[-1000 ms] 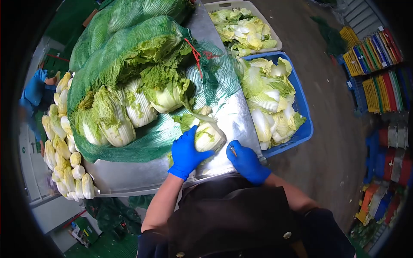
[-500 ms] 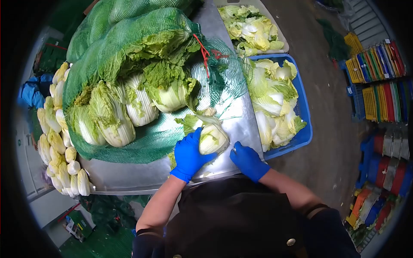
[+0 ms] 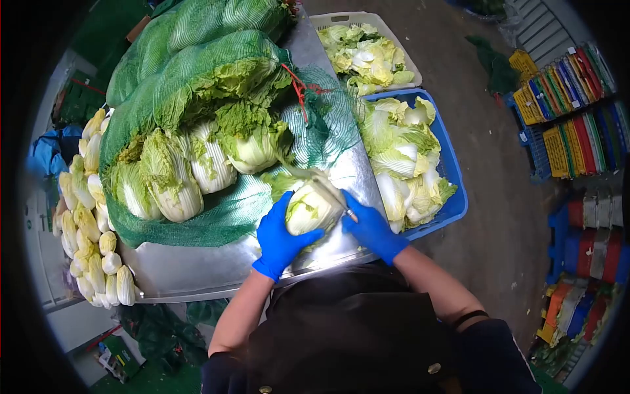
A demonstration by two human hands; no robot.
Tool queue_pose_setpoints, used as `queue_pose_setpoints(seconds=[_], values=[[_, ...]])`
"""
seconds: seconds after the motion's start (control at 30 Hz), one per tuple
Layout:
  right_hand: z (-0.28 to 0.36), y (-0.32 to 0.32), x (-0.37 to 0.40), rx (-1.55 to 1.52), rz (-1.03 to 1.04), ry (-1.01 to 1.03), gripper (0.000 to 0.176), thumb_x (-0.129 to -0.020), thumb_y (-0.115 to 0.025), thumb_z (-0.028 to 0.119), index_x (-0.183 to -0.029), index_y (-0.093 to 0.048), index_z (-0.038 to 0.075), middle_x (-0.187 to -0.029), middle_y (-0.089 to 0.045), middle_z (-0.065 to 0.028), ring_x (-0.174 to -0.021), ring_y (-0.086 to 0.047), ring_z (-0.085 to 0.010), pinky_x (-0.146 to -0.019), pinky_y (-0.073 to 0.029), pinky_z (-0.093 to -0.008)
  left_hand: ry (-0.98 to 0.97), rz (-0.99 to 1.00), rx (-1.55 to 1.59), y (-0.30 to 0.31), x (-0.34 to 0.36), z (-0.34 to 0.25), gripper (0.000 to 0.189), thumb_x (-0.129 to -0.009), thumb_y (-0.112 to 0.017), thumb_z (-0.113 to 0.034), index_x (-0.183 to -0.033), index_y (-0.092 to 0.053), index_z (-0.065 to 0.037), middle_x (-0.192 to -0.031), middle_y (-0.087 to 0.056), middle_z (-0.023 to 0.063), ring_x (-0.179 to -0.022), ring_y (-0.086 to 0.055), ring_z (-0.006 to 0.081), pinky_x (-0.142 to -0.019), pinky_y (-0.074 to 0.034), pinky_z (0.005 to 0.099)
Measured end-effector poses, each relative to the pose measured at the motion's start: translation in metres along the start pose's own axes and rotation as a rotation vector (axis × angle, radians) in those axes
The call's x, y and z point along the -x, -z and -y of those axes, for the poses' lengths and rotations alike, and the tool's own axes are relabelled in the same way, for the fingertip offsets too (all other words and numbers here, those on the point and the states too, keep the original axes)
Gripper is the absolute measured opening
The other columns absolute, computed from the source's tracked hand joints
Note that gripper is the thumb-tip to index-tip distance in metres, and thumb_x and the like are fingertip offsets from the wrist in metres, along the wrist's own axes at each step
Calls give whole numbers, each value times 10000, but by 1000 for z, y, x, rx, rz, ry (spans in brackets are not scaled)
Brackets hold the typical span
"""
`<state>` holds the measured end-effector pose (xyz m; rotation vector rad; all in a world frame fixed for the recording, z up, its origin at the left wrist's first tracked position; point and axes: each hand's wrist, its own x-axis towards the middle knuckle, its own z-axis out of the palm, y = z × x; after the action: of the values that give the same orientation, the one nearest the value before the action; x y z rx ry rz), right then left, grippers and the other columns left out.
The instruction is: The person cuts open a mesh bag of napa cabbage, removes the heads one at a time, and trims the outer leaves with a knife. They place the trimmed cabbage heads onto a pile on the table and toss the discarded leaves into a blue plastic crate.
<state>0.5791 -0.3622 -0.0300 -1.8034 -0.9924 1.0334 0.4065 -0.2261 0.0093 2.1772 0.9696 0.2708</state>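
A Chinese cabbage [image 3: 308, 209] lies on the metal table, its base turned toward the right. My left hand [image 3: 281, 233], in a blue glove, grips its near left side with thumb and fingers spread around it. My right hand [image 3: 373, 230], also gloved, is closed on a knife [image 3: 352, 215]. A bit of the handle shows at the fingers, and the blurred blade runs along the cabbage's right end. Beyond my hands, several whole cabbages [image 3: 176, 187] stick out of an opened green mesh sack [image 3: 197, 72].
At the right, a blue crate [image 3: 459, 190] holds loose outer leaves; a pale crate [image 3: 410, 65] behind it holds more. Pale trimmed cabbages [image 3: 92, 223] are stacked at the left. The metal table [image 3: 190, 269] ends just before my apron. Coloured crates [image 3: 571, 85] stand far right.
My right hand has moved slightly up and left, bringing the knife against the cabbage's right end. My left hand keeps its hold. The whole view has shifted a little.
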Motion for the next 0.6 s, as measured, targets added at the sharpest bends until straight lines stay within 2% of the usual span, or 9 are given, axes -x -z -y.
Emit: queue_pose_setpoints(seconds=[0.03, 0.1, 0.2, 0.23, 0.27, 0.4, 0.47, 0.53, 0.6], values=[[23, 16, 7, 0, -1, -1, 535, -832, -538, 169, -1344, -398, 106, -718, -627, -161, -646, -632, -309, -592, -502, -406, -39, -82, 144, -4, 6, -1, 995, -536, -831, -475, -1301, -422, 13, -1143, -581, 205, -1014, -592, 330, -873, -471, 398], [72, 44, 19, 477, -19, 42, 681, -821, -561, 172, -1438, -273, 176, -740, -630, -137, -621, -617, -294, -582, -498, -392, -72, -115, 498, -3, 14, -16, 1051, -586, -839, -425, -1352, -314, 70, -1284, -475, 238, -1202, -469, 316, -1017, -363, 397], [85, 40, 33, 506, -146, 225, 672, -811, -558, 155, -1429, -298, 196, -748, -622, -124, -589, -604, -277, -562, -492, -381, -105, -234, 663, -3, 12, -18, 979, -669, -801, -349, -1372, -267, 74, -1345, -411, 232, -1273, -389, 282, -1068, -291, 377], [80, 32, 34, 504, -140, 224, 672, -811, -558, 155, -1429, -298, 196, -748, -622, -124, -589, -604, -277, -562, -492, -381, 79, -189, 813, -6, 7, -13, 886, -723, -758, -262, -1381, -258, 58, -1363, -392, 208, -1285, -360, 263, -1078, -261, 360], [73, 22, 34, 483, -174, 254, 656, -808, -571, 167, -1416, -331, 230, -706, -607, -136, -582, -605, -277, -564, -493, -384, 98, -157, 1022, -8, 0, -13, 825, -739, -735, -217, -1376, -281, 47, -1334, -426, 186, -1236, -407, 251, -1052, -301, 350], [78, 25, 32, 511, -117, 244, 648, -804, -582, 175, -1402, -358, 282, -647, -577, -147, -564, -597, -276, -570, -495, -388, 198, -113, 951, -11, 7, 0, 735, -764, -717, -179, -1354, -337, 37, -1300, -462, 163, -1191, -447, 236, -1023, -340, 338], [62, 34, 17, 515, -130, 305, 632, -831, -573, 178, -1414, -343, 252, -627, -578, -103, -535, -577, -221, -552, -493, -361, 209, -127, 971, -12, 5, -5, 680, -776, -710, -161, -1346, -384, 17, -1293, -476, 152, -1169, -472, 227, -1008, -363, 335], [24, 43, -8, 160, -146, 16, 568, -860, -563, 181, -1398, -381, 177, -612, -570, -49, -515, -542, -156, -527, -483, -329, 241, -52, 1034, -7, 1, -12, 668, -774, -714, -164, -1343, -407, 1, -1281, -489, 152, -1148, -493, 224, -994, -380, 330], [6, 53, -30, -132, -137, -250, 458, -853, -547, 184, -1302, -489, 113, -654, -553, -85, -584, -558, -142, -585, -475, -293, 258, -45, 1045, -4, 2, -19, 650, -780, -706, -165, -1338, -417, -1, -1275, -495, 152, -1140, -499, 223, -988, -387, 326]])
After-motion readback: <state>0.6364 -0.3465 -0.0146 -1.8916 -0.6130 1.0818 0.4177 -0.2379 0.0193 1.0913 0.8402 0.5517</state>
